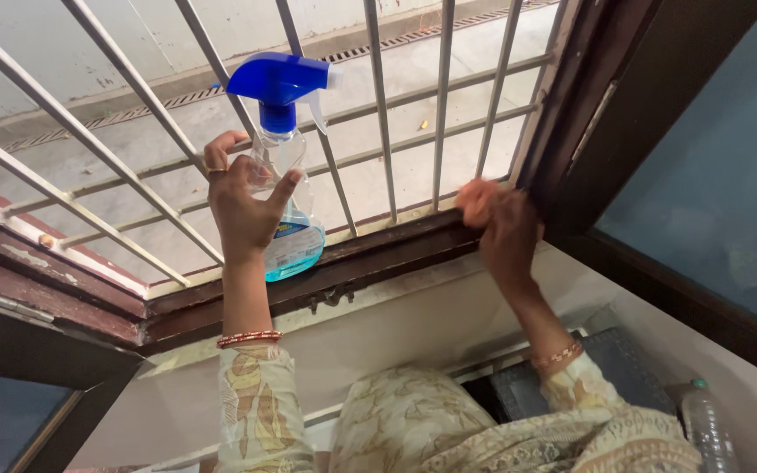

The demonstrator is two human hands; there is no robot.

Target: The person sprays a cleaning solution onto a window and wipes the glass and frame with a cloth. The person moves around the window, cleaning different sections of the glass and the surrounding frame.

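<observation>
My left hand [243,206] is wrapped around the body of a clear spray bottle [279,83] that has a blue trigger head and a little pale blue liquid. The bottle stands upright on the dark brown wooden window sill [378,256], against the metal grille. My right hand [508,235] is blurred. It presses a small orange-pink cloth [475,200] onto the sill at its right end, beside the window frame. Both wrists wear bangles, and the sleeves are cream with a leaf print.
Grey grille bars [438,105] close the opening, with a concrete floor and a drain channel beyond. An open window with tinted glass [711,193] swings in on the right. Below it are a clear plastic bottle [710,429] and a dark cushion-like item [624,368].
</observation>
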